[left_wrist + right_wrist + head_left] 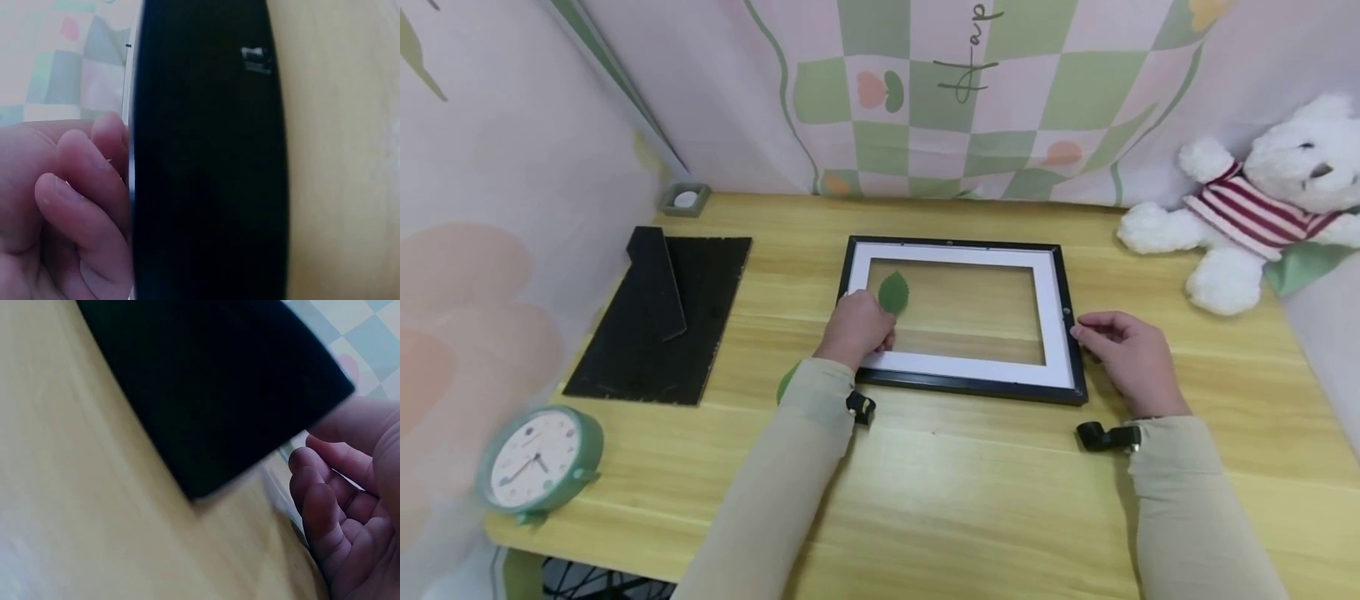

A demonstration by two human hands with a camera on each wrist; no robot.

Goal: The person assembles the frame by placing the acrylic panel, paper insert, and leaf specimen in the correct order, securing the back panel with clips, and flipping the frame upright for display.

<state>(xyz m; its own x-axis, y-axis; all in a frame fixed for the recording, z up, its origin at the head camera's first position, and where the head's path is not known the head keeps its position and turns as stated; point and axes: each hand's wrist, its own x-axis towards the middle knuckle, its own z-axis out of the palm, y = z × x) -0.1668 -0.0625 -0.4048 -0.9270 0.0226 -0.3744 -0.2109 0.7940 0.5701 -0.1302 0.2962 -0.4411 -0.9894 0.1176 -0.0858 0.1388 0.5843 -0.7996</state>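
Leaf sits pinched in curled left hand over left side of picture frame, toward tabletop's far edge, right hand bent at frame's right edge, grip unclear, so tight pinching could crease leaf.

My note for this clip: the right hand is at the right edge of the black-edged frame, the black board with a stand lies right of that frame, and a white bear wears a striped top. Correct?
Not quite: the black board with a stand lies left of the black-edged frame, as the head view shows. The rest holds.
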